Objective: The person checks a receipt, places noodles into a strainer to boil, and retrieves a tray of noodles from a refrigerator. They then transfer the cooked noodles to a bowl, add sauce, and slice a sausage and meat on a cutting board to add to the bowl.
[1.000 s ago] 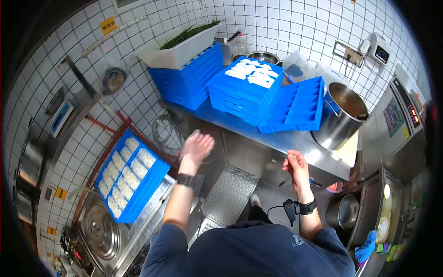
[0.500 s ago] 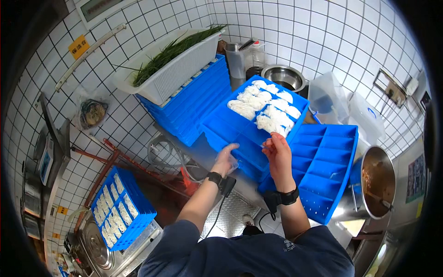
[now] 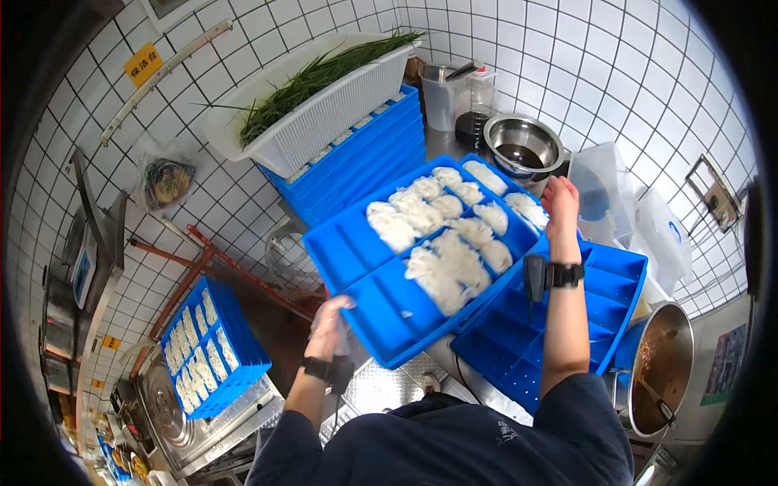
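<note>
A blue compartment tray (image 3: 369,320) lies at a slant between my hands, its near corner swung toward me. White noodle portions (image 3: 446,267) fill its middle and far compartments, while the near-left ones are bare. My left hand (image 3: 328,324) is closed on the tray's near left edge, thumb at the rim and the other fingers mostly hidden. At the far right end, my right hand (image 3: 561,202) is closed around the rim, its fingertips partly out of sight. Under my right forearm sits a second blue tray (image 3: 604,279) with bare compartments.
Behind stands a stack of blue trays (image 3: 348,182) topped by a white basket (image 3: 332,101) of green stalks. A steel bowl (image 3: 525,138) holds dark liquid. To the right is a pot (image 3: 660,364) of brown sauce. More filled trays (image 3: 215,356) stand lower left.
The filled tray has come nearer and turned, with its near corner toward me. My left hand moved down-left to its edge; my right hand went from the noodles to its far right end.
</note>
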Available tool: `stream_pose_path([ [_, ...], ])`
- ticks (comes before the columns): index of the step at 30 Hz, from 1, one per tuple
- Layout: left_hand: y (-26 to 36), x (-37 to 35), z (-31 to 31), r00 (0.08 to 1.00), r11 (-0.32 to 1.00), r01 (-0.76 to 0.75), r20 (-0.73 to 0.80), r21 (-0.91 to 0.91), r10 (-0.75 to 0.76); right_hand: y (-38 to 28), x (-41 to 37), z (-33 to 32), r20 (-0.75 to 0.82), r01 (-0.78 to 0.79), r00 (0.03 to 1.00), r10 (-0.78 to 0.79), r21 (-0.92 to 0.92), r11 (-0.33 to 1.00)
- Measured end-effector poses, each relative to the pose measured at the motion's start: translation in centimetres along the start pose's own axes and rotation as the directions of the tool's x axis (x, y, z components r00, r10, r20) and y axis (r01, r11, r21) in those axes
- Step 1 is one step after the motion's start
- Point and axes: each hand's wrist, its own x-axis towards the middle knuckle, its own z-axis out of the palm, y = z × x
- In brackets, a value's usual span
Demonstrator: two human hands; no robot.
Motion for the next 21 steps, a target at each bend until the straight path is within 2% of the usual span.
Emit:
stream_pose_path([
  [2, -0.5, -1.1, -3.5, 0.996, 0.997, -0.075, -0.051, -0.024, 0.073, 4.1, 3.4, 1.3, 0.095, 0.112, 0.992, -0.083, -0.353, 0.929],
  [3, -1.7, 0.6, -6.8, 0.995, 0.994, -0.099, -0.015, -0.05, 0.098, 6.8, 5.6, 1.9, 0.277, 0.167, 0.961, 0.002, -0.583, 0.795],
  [4, -2.6, 0.6, -8.7, 0.989, 0.994, -0.11, -0.096, -0.014, 0.108, 8.9, 6.7, 2.6, 0.428, 0.27, 0.894, 0.132, -0.749, 0.605],
  [5, -2.6, -0.8, -8.5, 0.985, 0.997, -0.08, -0.157, -0.011, 0.077, 9.4, 4.5, 3.3, 0.5, 0.393, 0.859, 0.112, -0.784, 0.481],
  [6, -2.3, -2.3, -8.3, 0.972, 0.998, -0.06, -0.227, -0.017, 0.055, 12.7, 5.4, 3.5, 0.626, 0.514, 0.768, 0.135, -0.728, 0.455],
  [7, -3.4, -2.4, -10.2, 0.977, 0.989, -0.088, -0.205, -0.119, 0.062, 10.0, 2.7, 4.5, 0.585, 0.492, 0.675, 0.45, -0.811, 0.318],
  [8, -4.3, -2.5, -11.8, 0.992, 0.992, -0.062, -0.119, -0.107, 0.049, 8.8, 0.8, 5.2, 0.554, 0.365, 0.447, 0.702, -0.83, 0.422],
  [9, -8.1, 0.2, -16.8, 0.981, 0.978, -0.191, 0.02, -0.081, 0.193, 11.1, 0.3, 4.7, 0.816, 0.463, 0.297, 0.496, -0.577, 0.672],
  [10, -8.1, -1.3, -16.1, 0.919, 0.944, -0.322, 0.215, -0.077, 0.331, 14.0, 1.9, 5.2, 0.832, 0.412, 0.206, 0.516, -0.552, 0.725],
  [11, -9.2, -0.9, -17.8, 0.845, 0.888, -0.46, 0.297, -0.024, 0.445, 17.1, 3.6, 5.1, 0.823, 0.465, 0.186, 0.537, -0.555, 0.69],
  [12, -9.7, -0.9, -18.1, 0.753, 0.816, -0.578, 0.374, -0.019, 0.542, 16.4, 2.3, 5.4, 0.828, 0.464, 0.205, 0.522, -0.552, 0.693],
  [13, -12.4, 3.0, -20.3, 0.87, 0.926, -0.372, 0.325, -0.062, 0.372, 16.4, 1.5, 5.9, 0.819, 0.483, 0.197, 0.539, -0.56, 0.674],
  [14, -8.1, -2.5, -15.8, 0.933, 0.954, -0.229, 0.236, -0.193, 0.271, 16.7, 0.8, 6.5, 0.807, 0.49, 0.194, 0.557, -0.572, 0.658],
  [15, -10.8, 0.2, -18.2, 0.853, 0.877, -0.479, 0.21, -0.047, 0.477, 16.7, 0.0, 7.2, 0.798, 0.497, 0.19, 0.572, -0.581, 0.645],
  [16, -11.6, 0.8, -19.1, 0.689, 0.714, -0.7, 0.258, -0.005, 0.677, 16.3, -1.3, 8.2, 0.791, 0.51, 0.193, 0.581, -0.586, 0.629],
  [17, -10.5, 0.7, -18.5, 0.85, 0.863, -0.505, 0.152, -0.034, 0.504, 16.1, -2.5, 8.8, 0.784, 0.517, 0.204, 0.586, -0.595, 0.615],
  [18, -10.1, -0.6, -18.5, 0.885, 0.891, -0.455, 0.11, -0.003, 0.452, 15.8, -3.8, 9.6, 0.778, 0.521, 0.211, 0.592, -0.602, 0.605],
  [21, -11.3, -6.9, -20.5, 0.862, 0.861, -0.507, -0.027, -0.046, 0.506, 15.2, -8.9, 9.3, 0.763, 0.509, 0.238, 0.601, -0.625, 0.591],
])
